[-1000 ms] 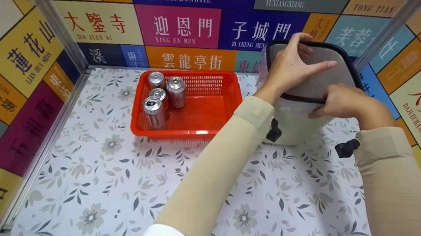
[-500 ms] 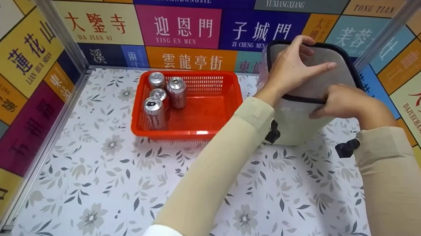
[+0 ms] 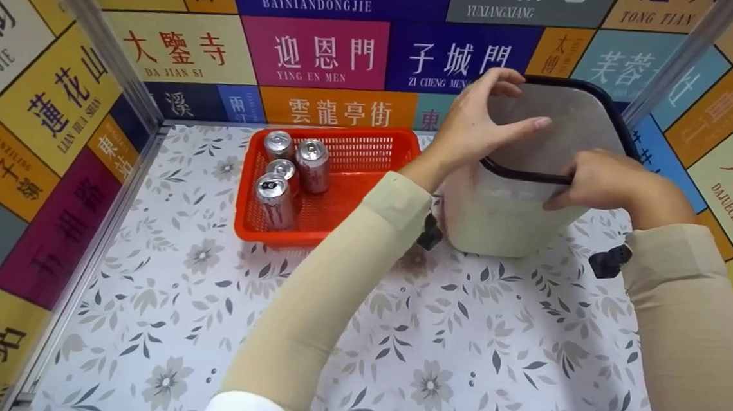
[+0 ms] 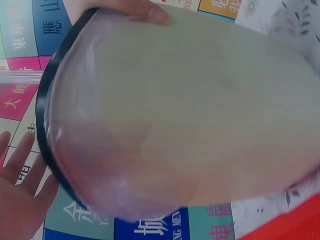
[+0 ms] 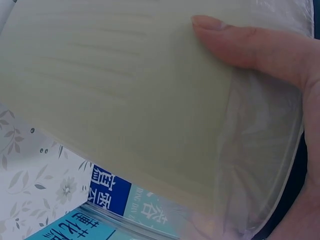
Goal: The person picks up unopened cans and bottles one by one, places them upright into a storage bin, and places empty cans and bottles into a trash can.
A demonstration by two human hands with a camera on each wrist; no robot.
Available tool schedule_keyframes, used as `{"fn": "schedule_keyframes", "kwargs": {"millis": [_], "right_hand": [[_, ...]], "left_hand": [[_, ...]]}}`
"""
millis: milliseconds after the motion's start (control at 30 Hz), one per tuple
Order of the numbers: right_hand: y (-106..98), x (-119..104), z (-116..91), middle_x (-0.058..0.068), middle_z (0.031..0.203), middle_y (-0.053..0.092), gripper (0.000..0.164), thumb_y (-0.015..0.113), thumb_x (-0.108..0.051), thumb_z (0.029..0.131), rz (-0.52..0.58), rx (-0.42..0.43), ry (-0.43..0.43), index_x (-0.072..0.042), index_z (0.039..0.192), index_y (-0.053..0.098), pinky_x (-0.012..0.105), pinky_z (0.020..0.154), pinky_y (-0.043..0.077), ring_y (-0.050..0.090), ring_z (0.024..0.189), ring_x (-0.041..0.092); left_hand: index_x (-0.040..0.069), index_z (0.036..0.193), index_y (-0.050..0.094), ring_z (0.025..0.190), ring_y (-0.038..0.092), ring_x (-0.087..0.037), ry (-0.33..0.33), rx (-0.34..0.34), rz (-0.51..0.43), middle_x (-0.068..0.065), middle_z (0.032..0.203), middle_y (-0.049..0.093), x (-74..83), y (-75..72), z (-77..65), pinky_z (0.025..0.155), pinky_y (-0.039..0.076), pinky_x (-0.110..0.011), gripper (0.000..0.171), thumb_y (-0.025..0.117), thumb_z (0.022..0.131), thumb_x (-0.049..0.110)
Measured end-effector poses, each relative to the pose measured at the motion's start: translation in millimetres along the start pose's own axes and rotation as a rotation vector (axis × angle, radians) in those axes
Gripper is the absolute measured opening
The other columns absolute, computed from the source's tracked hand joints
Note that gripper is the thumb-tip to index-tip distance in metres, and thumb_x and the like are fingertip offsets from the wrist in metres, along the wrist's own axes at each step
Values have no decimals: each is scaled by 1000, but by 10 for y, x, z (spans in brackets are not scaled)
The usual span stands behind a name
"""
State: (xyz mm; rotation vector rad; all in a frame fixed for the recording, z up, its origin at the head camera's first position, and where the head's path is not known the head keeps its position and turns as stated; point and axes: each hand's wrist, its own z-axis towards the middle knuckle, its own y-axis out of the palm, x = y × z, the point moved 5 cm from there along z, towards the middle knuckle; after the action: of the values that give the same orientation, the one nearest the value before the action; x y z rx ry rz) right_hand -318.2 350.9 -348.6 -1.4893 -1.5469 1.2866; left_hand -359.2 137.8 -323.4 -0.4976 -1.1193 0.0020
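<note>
A pale cream trash can (image 3: 500, 224) with a black rim ring (image 3: 530, 176) is in front of me on the right. A clear plastic trash bag (image 5: 260, 130) is folded over its top edge. My right hand (image 3: 616, 184) grips the near right rim, its thumb (image 5: 240, 45) on the outer wall and its other fingers hidden inside. My left hand (image 3: 475, 123) is at the left side of the rim with fingers spread and thumb extended. In the left wrist view that hand (image 4: 25, 195) shows beside the black ring, holding nothing.
Left of the trash can stands a red plastic basket (image 3: 342, 188) with several drink cans (image 3: 276, 207) at its left end. A floral cloth (image 3: 235, 325) covers the table. Printed panels with metal frame bars (image 3: 115, 62) close off the back and sides.
My left hand has shifted left, from over the trash can's opening to its left rim. My right hand keeps its grip. The head view has tilted slightly.
</note>
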Motion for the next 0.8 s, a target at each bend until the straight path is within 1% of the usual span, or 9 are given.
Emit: {"fn": "schedule_keyframes", "kwargs": {"millis": [133,267,333,367,467,533,600,700,800], "right_hand": [[9,15,-19,16,103,76,49,86,-46,87,12,-1,12,-1,105,79,59,79,58,67,87,31],[5,-2,-19,14,102,76,46,87,-46,87,14,3,8,-4,103,79,58,79,57,66,88,31],[-7,-15,-13,12,100,76,44,87,-47,86,-11,13,-5,-6,101,80,55,76,57,65,86,29],[-13,-19,-10,11,100,76,43,87,-47,86,-21,17,-12,-7,100,80,53,75,56,65,86,28],[-28,-29,1,10,99,76,41,87,-46,85,-47,26,-30,-9,99,81,48,72,54,65,86,27],[-33,-31,7,10,101,77,40,87,-45,85,-49,28,-36,-9,102,82,49,73,54,65,87,27],[-33,-26,7,11,103,77,42,87,-45,85,-42,28,-34,-8,105,82,51,75,55,65,89,28],[-26,-16,3,11,103,77,42,87,-45,85,-32,32,-33,-8,105,82,54,78,56,65,90,28],[-18,7,-12,10,99,76,41,88,-45,85,-23,36,-26,-7,100,81,54,77,56,63,88,29]], "left_hand": [[20,147,51,136,47,-5,39,-12,76,7,144,58,-31,-135,-113,114,33,-17,73,84,90,50],[21,151,50,140,43,-5,66,-64,185,8,150,54,-75,-237,-278,117,28,-17,75,78,92,58],[21,152,50,143,41,-5,83,-84,242,8,153,53,-116,-281,-383,121,24,-19,74,73,95,61],[21,153,50,145,39,-6,89,-92,268,8,155,52,-140,-303,-440,122,22,-21,73,71,96,62],[23,157,48,154,29,-7,89,-100,347,7,162,47,-230,-376,-637,128,12,-27,73,61,100,66],[23,158,47,159,22,-11,110,-98,414,5,165,44,-278,-431,-776,131,8,-32,73,56,102,68],[23,160,45,163,14,-14,141,-90,508,3,168,40,-323,-489,-920,132,2,-38,75,51,103,70],[19,162,44,165,10,-23,198,-64,643,-3,170,38,-387,-595,-1135,132,-1,-46,79,47,103,71],[18,164,41,165,8,-27,185,-52,713,-6,173,33,-467,-728,-1337,132,-4,-50,85,45,101,74]]}}
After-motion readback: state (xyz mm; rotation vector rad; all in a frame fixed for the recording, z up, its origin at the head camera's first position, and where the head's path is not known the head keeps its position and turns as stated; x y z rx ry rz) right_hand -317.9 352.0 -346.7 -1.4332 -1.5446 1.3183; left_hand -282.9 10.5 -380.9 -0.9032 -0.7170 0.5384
